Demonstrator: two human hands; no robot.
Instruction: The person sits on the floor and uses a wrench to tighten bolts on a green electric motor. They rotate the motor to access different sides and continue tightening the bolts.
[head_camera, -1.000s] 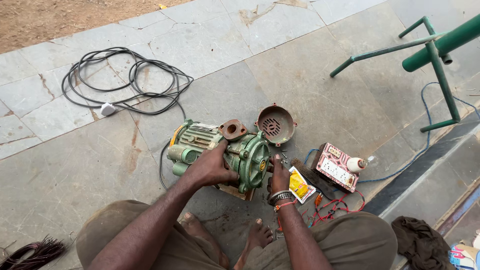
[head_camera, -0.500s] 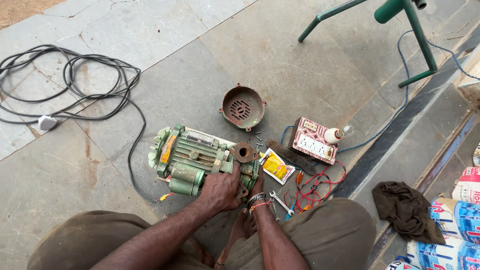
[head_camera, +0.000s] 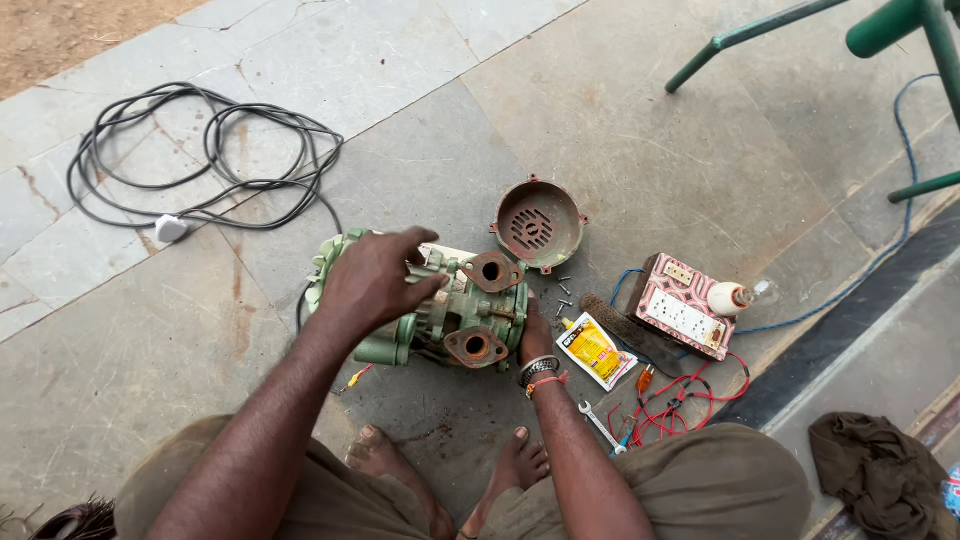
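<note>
Left hand (head_camera: 372, 277) fingers spread, gripping top of green pump motor (head_camera: 440, 310); right hand (head_camera: 534, 335) mostly hidden behind it, fingers unclear.

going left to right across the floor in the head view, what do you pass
Coiled black cable → white plug → green pump under the left hand → yellow packet → pink switch board → dark rag.

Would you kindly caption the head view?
Both hands, left hand and right hand, grip a green pump motor on stone paving.
</note>
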